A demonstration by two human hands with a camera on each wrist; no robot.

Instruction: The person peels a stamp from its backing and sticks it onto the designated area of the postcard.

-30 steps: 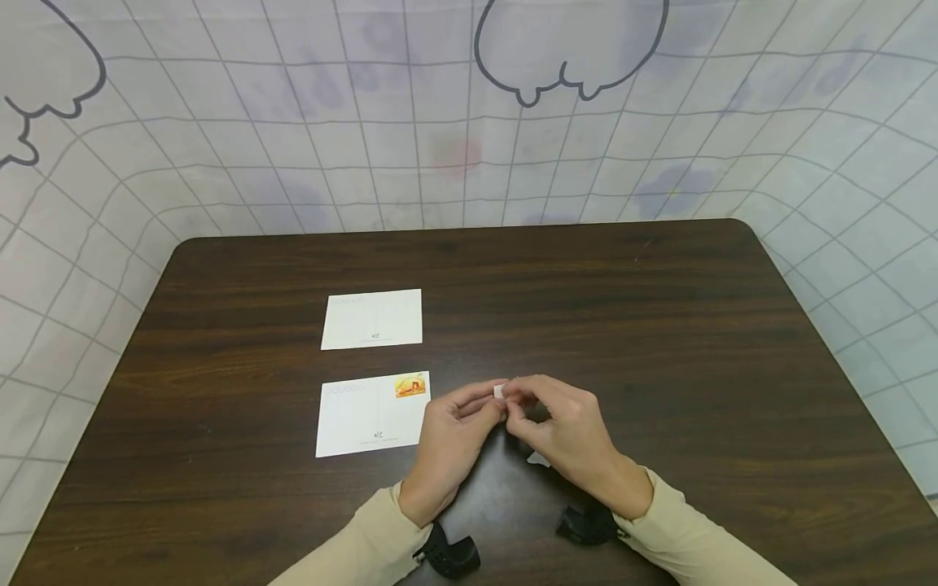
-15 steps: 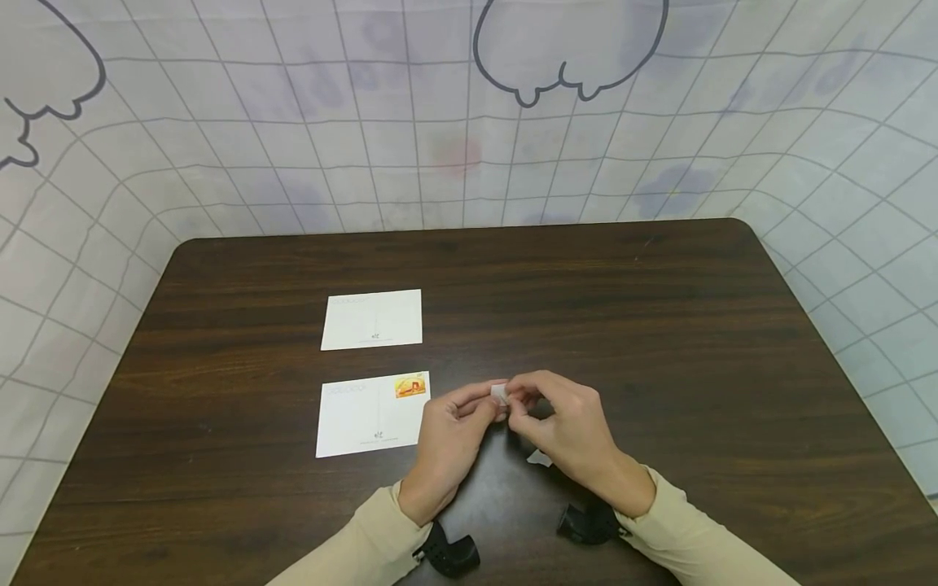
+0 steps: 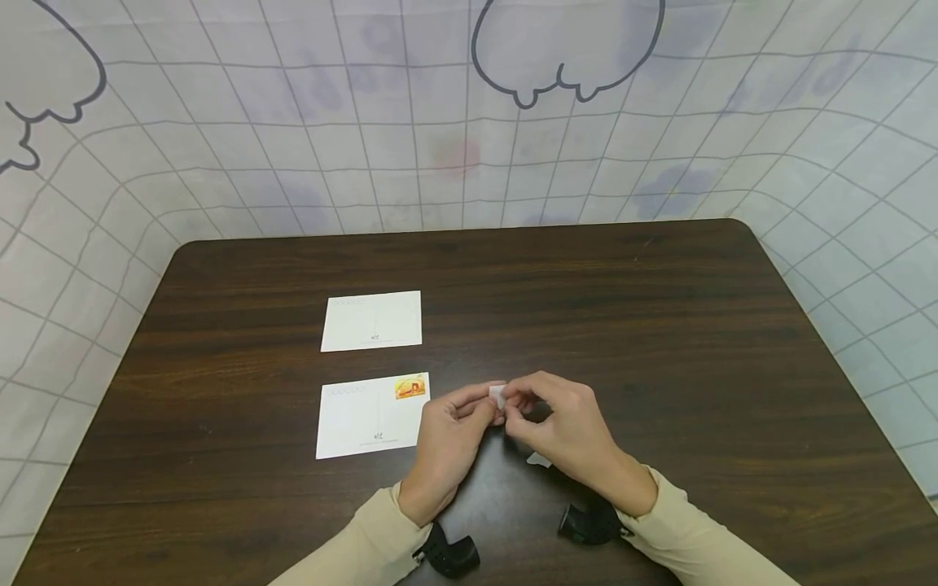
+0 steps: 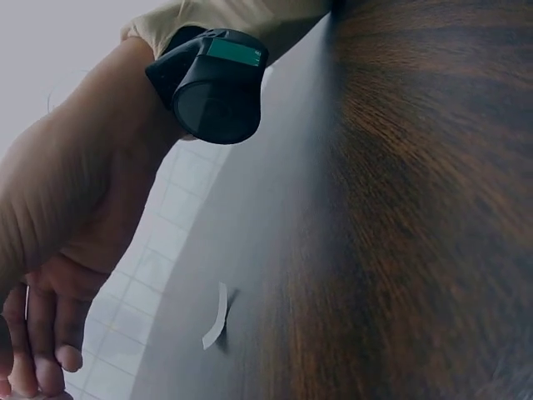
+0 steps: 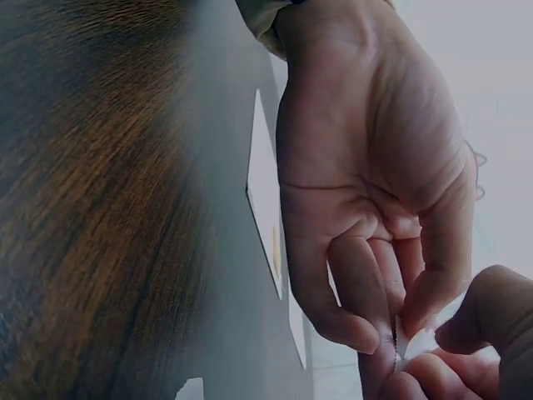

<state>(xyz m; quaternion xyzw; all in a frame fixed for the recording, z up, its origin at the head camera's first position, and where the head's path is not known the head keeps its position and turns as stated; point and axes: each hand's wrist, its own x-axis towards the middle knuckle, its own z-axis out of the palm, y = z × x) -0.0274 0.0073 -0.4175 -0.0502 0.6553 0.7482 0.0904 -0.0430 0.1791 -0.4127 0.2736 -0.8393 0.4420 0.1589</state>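
Note:
My left hand [image 3: 449,443] and right hand [image 3: 575,423] meet low over the table. Between their fingertips is a small stamp [image 3: 497,395], its plain white side showing. The right wrist view gives a closer look at this stamp [image 5: 422,342], which has a toothed edge and is partly covered by fingers. Left thumb and fingers pinch it from one side, right thumb and forefinger from the other. Under the right hand lies a curved white paper scrap [image 4: 218,317]. To the left hand's left is a postcard [image 3: 366,419] bearing an orange and yellow stamp [image 3: 410,387].
A second postcard [image 3: 372,321], without a stamp, lies farther back on the dark wooden table [image 3: 630,317]. Black cameras [image 3: 450,555] sit at both wrists. A white gridded cloth [image 3: 308,138] hangs behind the table and along its sides.
More of the stamp's white side shows between the fingertips than a second ago. The right fingers have shifted slightly at its edge. Postcards and paper scrap have stayed put.

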